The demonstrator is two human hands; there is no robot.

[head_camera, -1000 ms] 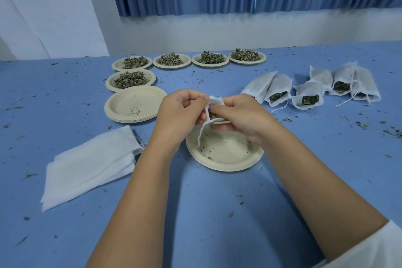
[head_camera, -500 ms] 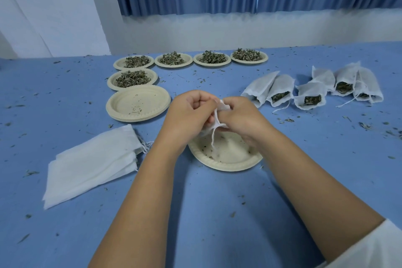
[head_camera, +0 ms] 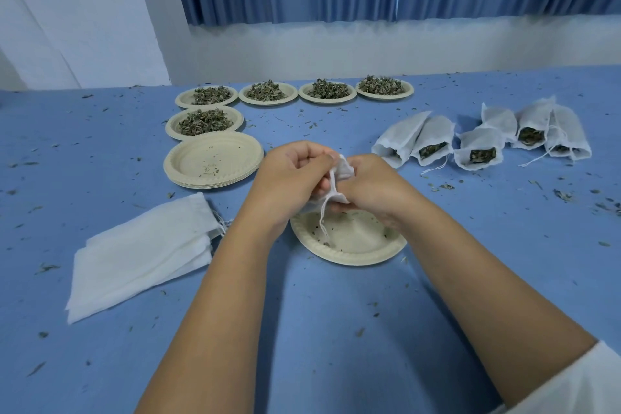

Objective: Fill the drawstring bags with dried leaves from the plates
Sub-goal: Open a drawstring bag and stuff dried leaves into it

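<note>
Both hands hold one small white drawstring bag (head_camera: pixel 342 172) above a nearly bare paper plate (head_camera: pixel 353 245). My left hand (head_camera: pixel 289 178) grips the bag's left side and my right hand (head_camera: pixel 369 190) grips its right side, fingers curled. A white string (head_camera: pixel 325 215) dangles from the bag onto the plate. The bag's contents are hidden by my fingers. Several plates of dried leaves (head_camera: pixel 327 90) line the far side, with one more (head_camera: pixel 205 120) at the left.
A stack of bare paper plates (head_camera: pixel 213 160) sits left of my hands. A pile of flat white bags (head_camera: pixel 141 252) lies at the near left. Several filled bags (head_camera: pixel 477 143) lie at the right. Leaf crumbs dot the blue table (head_camera: pixel 336 329).
My hands have drawn closer together around the bag and bunched its top. The string now hangs straight down onto the plate.
</note>
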